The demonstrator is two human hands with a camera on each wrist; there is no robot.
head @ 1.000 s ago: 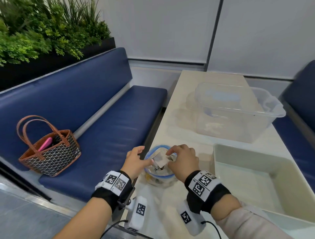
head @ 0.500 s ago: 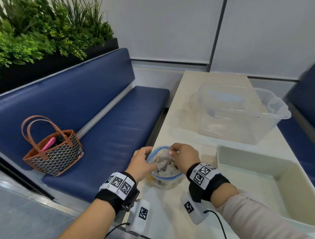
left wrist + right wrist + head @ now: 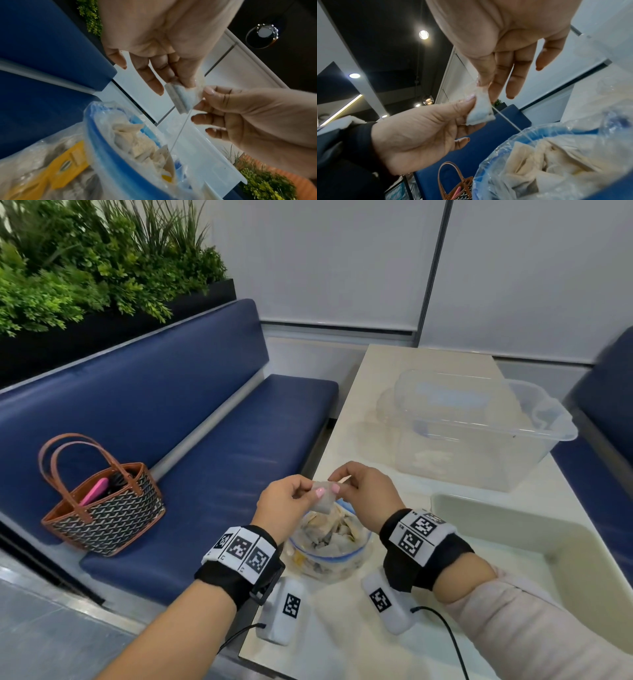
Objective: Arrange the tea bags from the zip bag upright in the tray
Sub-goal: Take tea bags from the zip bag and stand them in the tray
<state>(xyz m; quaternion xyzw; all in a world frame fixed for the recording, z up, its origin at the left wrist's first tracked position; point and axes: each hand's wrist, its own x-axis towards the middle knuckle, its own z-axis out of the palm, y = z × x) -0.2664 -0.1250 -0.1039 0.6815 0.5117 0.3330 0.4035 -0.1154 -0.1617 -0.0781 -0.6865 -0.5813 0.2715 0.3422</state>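
Note:
Both my hands hold one white tea bag (image 3: 323, 502) just above the open zip bag (image 3: 329, 549). My left hand (image 3: 291, 503) pinches its left side between thumb and fingers. My right hand (image 3: 363, 491) pinches its top right corner. In the left wrist view the tea bag (image 3: 182, 98) hangs between the two hands, and its string (image 3: 180, 129) runs down into the zip bag (image 3: 130, 140), which holds several more tea bags. The right wrist view shows the same tea bag (image 3: 481, 113) and string (image 3: 508, 120). The pale tray (image 3: 445, 501) stands to the right.
A clear plastic bin (image 3: 548, 436) stands on the table (image 3: 363, 405) behind the tray. The table's left edge runs just left of the zip bag. A patterned handbag (image 3: 106, 508) sits on the blue bench (image 3: 212, 460) on the left, below a planter.
My hands were at the zip bag's mouth, the right one reaching in. Both have now risen with one tea bag pulled out above the bag.

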